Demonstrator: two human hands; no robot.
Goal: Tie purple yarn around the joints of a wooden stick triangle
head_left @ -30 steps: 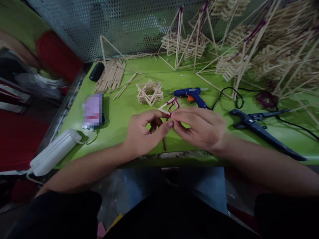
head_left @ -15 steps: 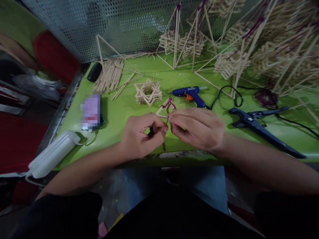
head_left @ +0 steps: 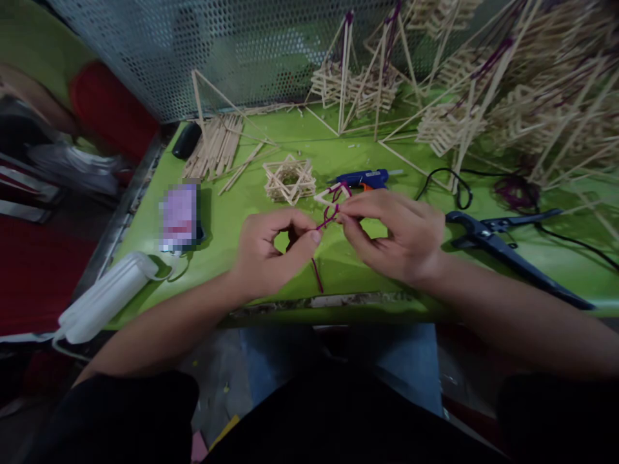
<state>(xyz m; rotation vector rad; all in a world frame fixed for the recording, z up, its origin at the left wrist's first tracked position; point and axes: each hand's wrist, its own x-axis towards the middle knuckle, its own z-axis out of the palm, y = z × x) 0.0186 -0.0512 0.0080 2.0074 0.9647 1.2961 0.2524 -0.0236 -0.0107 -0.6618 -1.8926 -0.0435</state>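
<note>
My left hand (head_left: pixel 275 252) pinches a thin purple string (head_left: pixel 317 276) between thumb and forefinger, and its loose end hangs below the fingertips. Close by on the right, my right hand (head_left: pixel 394 235) is closed at the fingertips on a small frame of wooden sticks (head_left: pixel 325 198) with purple string looped around it. A stretch of string runs between the two hands. Just beyond them sits a star-shaped stack of sticks (head_left: pixel 289 180). Behind my right hand lies a blue glue gun (head_left: pixel 362 177), its handle partly covered.
Loose sticks (head_left: pixel 215 148) and a black object (head_left: pixel 186 140) lie at the back left. A phone-like purple item (head_left: pixel 178 212) and a white roll-shaped object (head_left: pixel 104 299) are on the left. Blue-black cutters (head_left: pixel 512 254) lie right, below several stick constructions (head_left: pixel 449 125). A person's arm (head_left: pixel 36 96) shows far left.
The small stick frame has turned and shifted right with my right hand. My left hand has drawn slightly away, and the string between the hands shows more.
</note>
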